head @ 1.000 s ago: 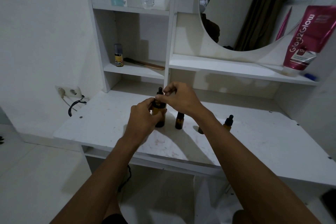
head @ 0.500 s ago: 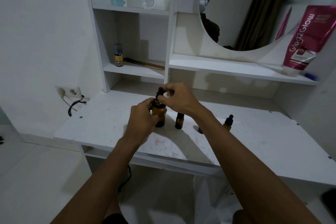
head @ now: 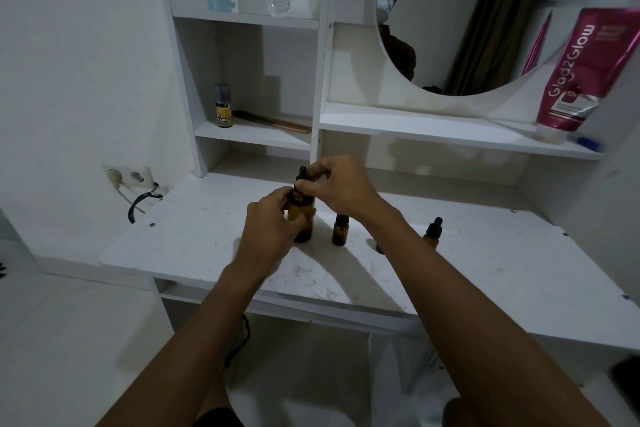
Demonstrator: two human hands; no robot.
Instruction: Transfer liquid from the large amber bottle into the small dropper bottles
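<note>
Right hand (head: 341, 185) had its fingertips pinched on the black dropper cap (head: 302, 180) of the big bottle (head: 302, 218). Left hand (head: 273, 224) was wrapped around the bottle's neck and upper body, holding it upright on the desk (head: 194, 236), left of centre and toward the far side. The cap looked seated or only partly unscrewed; I couldn't tell which. No liquid appeared to have been transferred yet.

Risks from here, as judgement:
- Twisting the cap with a loose left grip could spin or tip the big bottle, and it would spill once open.
- The nearest small bottle (head: 340, 230) stood just right of the big one, under the right wrist. A wrist drop or sweep could knock it over.
- Lifting the dropper out quickly could drip onto the desk (its surface already looked stained).
- The small bottles have narrow necks, so a direct pour would likely miss. The dropper is safer.

Counts:
- Large amber bottles: 1.
- Small dropper bottles seen clearly: 2. One was beside the big bottle, with its top hidden behind the wrist. A capped one (head: 433, 234) stood farther right.
- A dark bit by the right forearm could have been a third, but it was too hidden to call.
- Hands: 2, both busy.
</note>
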